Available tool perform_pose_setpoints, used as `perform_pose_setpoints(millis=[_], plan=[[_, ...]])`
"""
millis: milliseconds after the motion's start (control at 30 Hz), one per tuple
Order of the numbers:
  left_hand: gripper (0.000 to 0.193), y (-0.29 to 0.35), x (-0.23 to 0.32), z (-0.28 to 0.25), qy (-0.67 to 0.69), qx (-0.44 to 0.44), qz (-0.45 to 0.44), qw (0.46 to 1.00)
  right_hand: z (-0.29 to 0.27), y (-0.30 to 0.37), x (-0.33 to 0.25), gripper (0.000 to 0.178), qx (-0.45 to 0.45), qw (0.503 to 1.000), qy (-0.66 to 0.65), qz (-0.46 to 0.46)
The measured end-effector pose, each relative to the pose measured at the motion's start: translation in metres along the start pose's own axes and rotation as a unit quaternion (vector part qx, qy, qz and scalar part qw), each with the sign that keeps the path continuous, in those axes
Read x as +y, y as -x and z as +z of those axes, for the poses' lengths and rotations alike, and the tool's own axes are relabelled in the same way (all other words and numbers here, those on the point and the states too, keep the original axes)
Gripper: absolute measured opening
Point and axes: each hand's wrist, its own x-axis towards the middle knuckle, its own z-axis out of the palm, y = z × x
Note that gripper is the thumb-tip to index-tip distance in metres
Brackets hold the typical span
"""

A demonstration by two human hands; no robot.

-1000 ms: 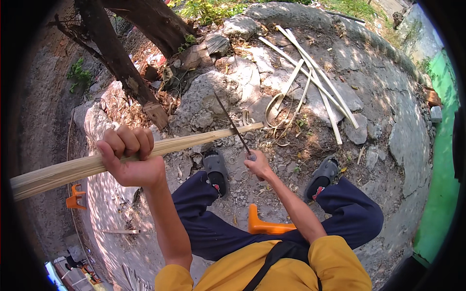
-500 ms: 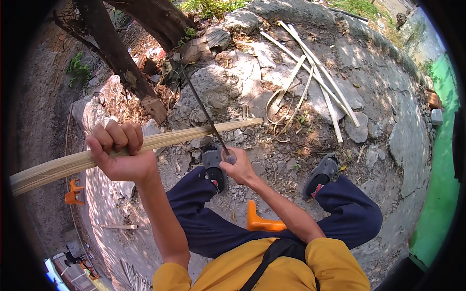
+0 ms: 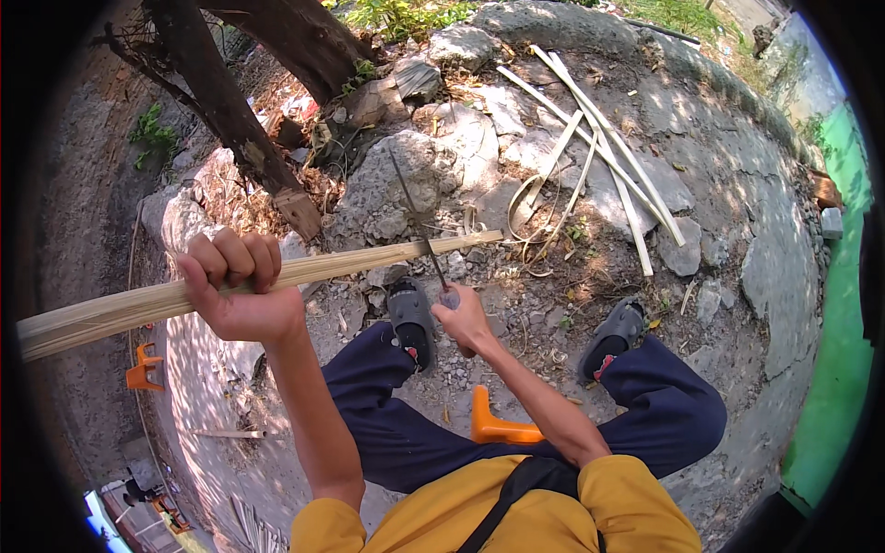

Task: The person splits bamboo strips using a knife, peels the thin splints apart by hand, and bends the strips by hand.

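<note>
My left hand (image 3: 244, 300) is wrapped around a long pale bamboo strip (image 3: 111, 316), which slants from the left edge toward the middle. The strip looks fibrous, with a narrower right end. In my right hand (image 3: 466, 320) is the grip of a long, thin-bladed knife (image 3: 412, 210). Its dark blade points up and away, crossing the strip near the right end. Whether the edge bites into the bamboo cannot be made out.
Several pale strips (image 3: 608, 147) lie crossed on the rough ground ahead, beside curled shavings (image 3: 527, 219). Tree trunks (image 3: 221, 101) and a broken concrete lump (image 3: 392, 180) stand at the far left. An orange plastic seat (image 3: 498, 426) is beneath me. A green wall (image 3: 834, 341) borders the right.
My right hand and the knife have shifted right along the strip, toward its end. The blade tip has swung right. My left hand keeps its grip with only a slight shift.
</note>
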Motion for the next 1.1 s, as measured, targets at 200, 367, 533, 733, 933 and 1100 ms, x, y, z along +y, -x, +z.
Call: perform_pose_setpoints(millis=[200,367,533,733,933,1100], plan=[[0.049,0.002,-0.001,-0.001,-0.006,0.013,-0.014,1.0,-0.003,0.013,-0.019,0.032,-0.049,0.998,-0.012,-0.047],[0.048,0.0,-0.002,0.001,0.003,-0.038,-0.012,0.999,-0.046,-0.03,0.065,0.026,0.011,0.972,0.137,0.191],[0.049,0.001,-0.001,0.009,0.017,-0.028,-0.002,0.999,-0.048,-0.035,0.064,0.017,-0.058,0.981,-0.03,0.183],[0.049,0.001,-0.002,0.006,-0.014,-0.005,-0.007,1.0,-0.018,-0.012,0.045,0.015,-0.057,0.989,-0.021,-0.136],[0.048,-0.003,-0.001,0.002,0.011,-0.032,-0.006,0.999,-0.062,-0.048,0.097,0.021,-0.025,0.975,0.067,0.209],[0.048,-0.003,-0.001,0.005,0.028,-0.033,-0.009,0.999,-0.044,-0.044,0.071,0.032,-0.053,0.981,-0.002,0.185]])
